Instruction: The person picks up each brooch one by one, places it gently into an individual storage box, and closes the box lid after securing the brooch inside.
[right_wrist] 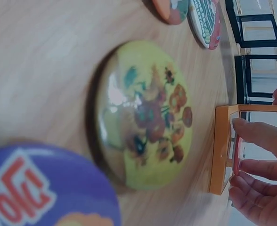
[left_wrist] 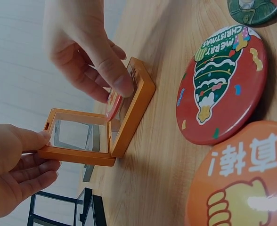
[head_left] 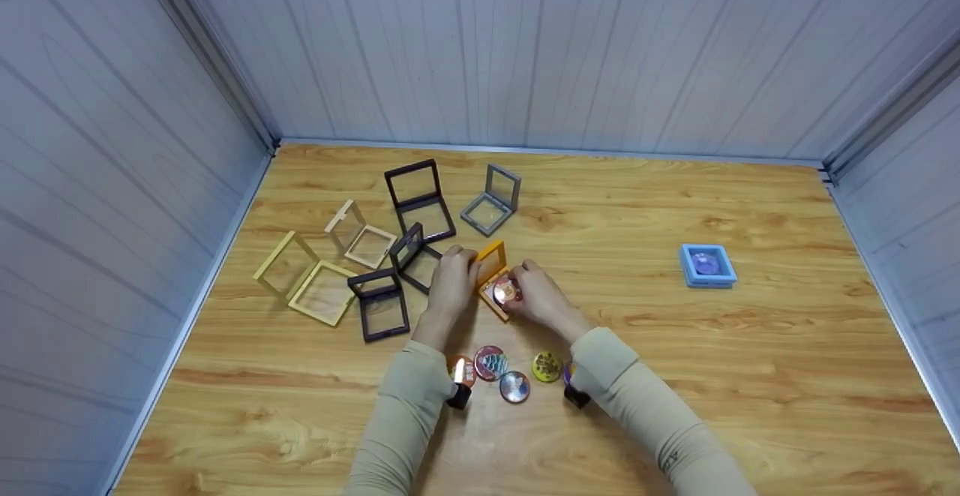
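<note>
Head view: pale panel walls [head_left: 525,46] are seen beyond and to both sides of the fingers; a wood-grain table [head_left: 787,218] is spread beneath them. Two light sleeves [head_left: 660,406] are seen behind the hands.

The orange frame's raised lid is pinched between thumb and fingers of the left hand [head_left: 452,275]. A round red badge [head_left: 506,291] is pinched at its edge by the right hand [head_left: 540,295]. The orange frame [left_wrist: 134,117] is held opened out between both sets of fingers; the badge is held at its base, contact with the film cannot be told.

Left of the left fingers, opened: yellow frame [head_left: 304,284] farthest out, beige frame [head_left: 371,247], three black frames [head_left: 418,201], one just beside the left hand. Grey frame [head_left: 487,213], also opened, is seen beyond the fingers. Light blue frame [head_left: 707,281], closed, round purplish item inside, is set well right of the right fingers.

Nearer the body than the fingers: tree badge [head_left: 491,363], orange fist badge [left_wrist: 228,188] partly hidden by the left sleeve in head view, sunflower badge [head_left: 547,367], purple badge [right_wrist: 53,183] partly sleeve-covered in head view, small portrait badge [head_left: 515,387].
</note>
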Demonstrator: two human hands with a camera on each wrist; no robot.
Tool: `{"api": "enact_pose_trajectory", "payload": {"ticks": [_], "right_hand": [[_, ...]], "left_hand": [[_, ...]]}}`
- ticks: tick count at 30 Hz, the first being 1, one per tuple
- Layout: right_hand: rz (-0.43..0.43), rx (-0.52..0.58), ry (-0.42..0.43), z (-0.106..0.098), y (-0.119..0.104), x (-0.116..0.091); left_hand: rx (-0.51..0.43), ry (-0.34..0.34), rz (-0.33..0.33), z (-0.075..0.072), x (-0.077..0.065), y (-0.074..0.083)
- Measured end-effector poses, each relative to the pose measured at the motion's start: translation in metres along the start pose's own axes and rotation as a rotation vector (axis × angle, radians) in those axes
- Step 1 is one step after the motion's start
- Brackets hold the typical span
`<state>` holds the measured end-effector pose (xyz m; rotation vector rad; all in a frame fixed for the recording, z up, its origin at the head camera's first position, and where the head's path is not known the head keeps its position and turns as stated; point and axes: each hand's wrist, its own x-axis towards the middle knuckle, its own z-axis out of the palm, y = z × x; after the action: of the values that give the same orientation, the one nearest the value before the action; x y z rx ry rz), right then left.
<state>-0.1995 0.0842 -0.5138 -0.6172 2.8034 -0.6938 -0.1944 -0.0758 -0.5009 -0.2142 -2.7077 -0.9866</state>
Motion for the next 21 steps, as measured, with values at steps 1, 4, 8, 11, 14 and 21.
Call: {"api": "enact_pose_trajectory", "payload": {"ticks": [1,4,8,11,14,21], "right_hand": [[0.001,0.000,0.000,0.0003,-0.0004,0.0008],[-0.007,0.003,0.019,0.0015,-0.0013,0.0029],[-0.017,0.003,0.032,0.0024,-0.0021,0.0044],[-0.005,0.007,0.019,0.0025,-0.0026,0.0044],[0.004,0.004,0.014,0.0027,-0.0026,0.0044],[0.009,0.004,0.012,0.0029,-0.0019,0.0043]], "left_hand": [[0.002,-0.001,0.000,0.0001,0.0000,-0.0001],[0.011,-0.001,0.003,0.0001,0.0001,-0.0001],[0.025,-0.002,0.006,0.0004,0.0001,-0.0003],[0.028,-0.002,0.007,0.0005,0.0001,-0.0004],[0.026,0.002,0.009,0.0005,0.0001,-0.0006],[0.019,0.005,0.002,0.0007,-0.0003,-0.0004]]}}
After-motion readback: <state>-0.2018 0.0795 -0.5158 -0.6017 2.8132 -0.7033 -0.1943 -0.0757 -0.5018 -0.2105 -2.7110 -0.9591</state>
